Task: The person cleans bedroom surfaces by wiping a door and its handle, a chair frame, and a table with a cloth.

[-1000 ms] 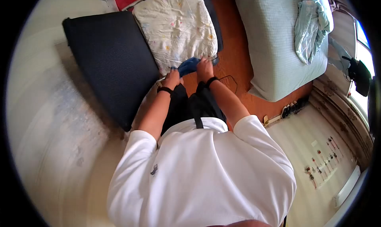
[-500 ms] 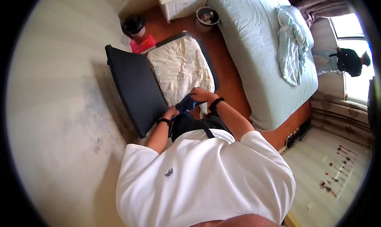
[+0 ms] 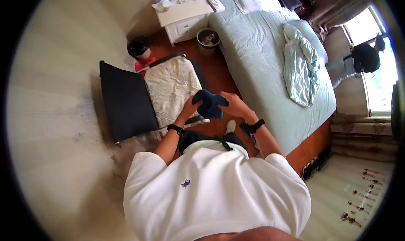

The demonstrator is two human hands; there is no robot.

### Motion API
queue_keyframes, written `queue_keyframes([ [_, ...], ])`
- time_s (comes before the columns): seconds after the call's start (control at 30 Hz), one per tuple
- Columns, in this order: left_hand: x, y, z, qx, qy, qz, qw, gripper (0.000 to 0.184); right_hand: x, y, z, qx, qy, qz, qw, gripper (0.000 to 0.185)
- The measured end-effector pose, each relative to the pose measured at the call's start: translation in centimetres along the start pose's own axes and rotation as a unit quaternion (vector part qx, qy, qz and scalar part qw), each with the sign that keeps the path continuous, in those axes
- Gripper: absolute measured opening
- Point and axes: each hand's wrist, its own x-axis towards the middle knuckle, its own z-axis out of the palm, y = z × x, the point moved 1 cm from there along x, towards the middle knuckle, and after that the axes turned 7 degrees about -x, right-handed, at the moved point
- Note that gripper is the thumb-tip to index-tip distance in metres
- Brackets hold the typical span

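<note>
A dark blue cloth is bunched up in front of my waist, gripped at both sides. My left hand has its fingers closed on the left edge, and my right hand pinches the right edge. Both wrists wear black bands. Beyond the left hand stands a black-framed chair with a pale, patterned cushion on its seat. The chair's black backrest faces the wall side. The cloth is held above the floor, apart from the cushion as far as I can tell.
A bed with a crumpled light-blue cover lies to the right. At the back are a white nightstand, a waste bin and a black-lined bin. Shoes line the right wall. Dark clothing shows by the window.
Both hands have lifted the blue cloth up and away from the chair's front edge, and it now sits bunched between them. The view has shifted, showing more of the nightstand.
</note>
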Motion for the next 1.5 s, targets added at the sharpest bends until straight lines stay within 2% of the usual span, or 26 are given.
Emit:
queue_keyframes([
  [0.03,0.4,-1.1,1.7,-0.046,0.003,-0.039,0.998,0.047,-1.7,0.4,-1.8,-0.005,-0.022,0.036,0.999,0.043],
  [0.1,-0.8,2.9,6.7,-0.112,0.036,-0.125,0.985,0.056,-4.5,2.2,-4.4,-0.040,0.008,0.056,0.998,0.038],
  [0.2,0.0,5.2,14.0,-0.133,0.027,-0.139,0.981,0.061,-8.3,6.1,-9.0,-0.160,-0.058,0.106,0.980,0.033],
  [0.27,-0.2,9.9,19.1,-0.156,-0.005,-0.158,0.975,0.057,-10.6,9.9,-9.0,0.002,0.008,-0.027,1.000,0.032],
  [0.3,-0.2,10.2,20.8,-0.171,-0.024,-0.157,0.972,0.055,-12.0,10.1,-9.4,0.009,-0.015,-0.025,1.000,0.032],
  [0.33,0.1,9.8,21.5,-0.180,-0.002,-0.165,0.970,0.055,-12.2,9.6,-9.9,0.094,0.006,0.006,0.996,0.034],
  [0.4,0.8,9.7,23.2,-0.148,-0.168,-0.085,0.971,0.056,-12.3,9.3,-11.1,0.205,0.015,0.045,0.978,0.039],
  [0.43,0.2,10.7,23.4,-0.150,-0.150,-0.093,0.973,0.056,-12.1,9.6,-11.2,0.215,-0.002,0.041,0.976,0.039],
  [0.5,-0.9,12.7,23.8,-0.123,-0.183,0.003,0.975,0.053,-12.0,10.2,-10.7,0.302,0.047,0.059,0.950,0.043],
  [0.53,-1.1,12.9,23.8,-0.160,-0.205,0.042,0.965,0.052,-11.7,10.7,-10.4,0.313,0.042,0.068,0.946,0.044],
  [0.57,-1.4,13.4,23.4,-0.165,-0.193,0.039,0.966,0.052,-11.5,10.6,-9.9,0.314,0.029,0.070,0.946,0.044],
  [0.63,-2.1,14.3,22.5,-0.183,-0.155,-0.071,0.968,0.053,-10.7,10.2,-8.6,0.447,0.010,0.107,0.888,0.040],
  [0.67,-2.1,14.6,22.3,-0.303,-0.115,-0.152,0.934,0.058,-10.4,10.1,-8.2,0.445,-0.007,0.103,0.889,0.040],
  [0.77,-3.4,13.7,21.2,-0.332,-0.013,-0.123,0.935,0.064,-8.5,10.2,-7.3,0.409,-0.112,0.087,0.902,0.033],
  [0.87,-3.0,12.9,21.2,-0.337,0.063,-0.127,0.931,0.071,-6.9,11.2,-6.9,0.445,-0.167,0.143,0.868,0.031],
  [0.9,-2.6,12.7,21.2,-0.337,0.073,-0.133,0.929,0.071,-5.9,11.9,-7.2,0.390,-0.212,0.160,0.882,0.034],
  [0.97,-0.9,13.6,21.1,-0.245,0.076,-0.119,0.959,0.076,-4.8,13.1,-6.9,0.334,-0.257,0.176,0.890,0.037],
  [1.03,1.1,12.9,21.0,-0.212,0.060,-0.112,0.969,0.075,-3.3,15.1,-7.0,0.288,-0.225,0.137,0.921,0.044],
  [1.07,2.7,12.4,20.9,-0.177,0.043,-0.103,0.978,0.074,-2.4,15.9,-7.5,0.235,-0.164,0.092,0.953,0.040],
  [1.1,4.5,11.7,20.7,-0.176,0.040,-0.096,0.979,0.074,-1.1,16.9,-8.1,0.231,-0.160,0.089,0.956,0.040],
  [1.17,8.3,10.5,20.0,-0.132,0.048,-0.057,0.989,0.069,2.0,18.6,-9.4,0.151,-0.014,-0.020,0.988,0.035],
  [1.23,11.6,10.7,18.5,-0.076,0.051,-0.061,0.994,0.064,5.3,21.0,-11.5,0.199,0.012,0.017,0.980,0.035],
  [1.3,14.8,11.7,16.0,-0.162,0.146,-0.120,0.968,0.052,9.4,23.8,-14.3,0.438,0.063,0.199,0.874,0.038],
  [1.37,18.3,12.4,13.0,-0.172,0.143,-0.093,0.970,0.044,13.7,24.7,-17.6,0.459,0.123,0.237,0.848,0.040],
  [1.43,21.1,12.5,10.8,-0.079,0.180,-0.033,0.980,0.039,17.1,25.1,-19.5,0.461,0.134,0.246,0.842,0.037],
  [1.5,23.6,14.1,9.3,-0.061,0.192,-0.026,0.979,0.034,20.0,26.0,-20.3,0.360,0.070,0.208,0.907,0.040],
])
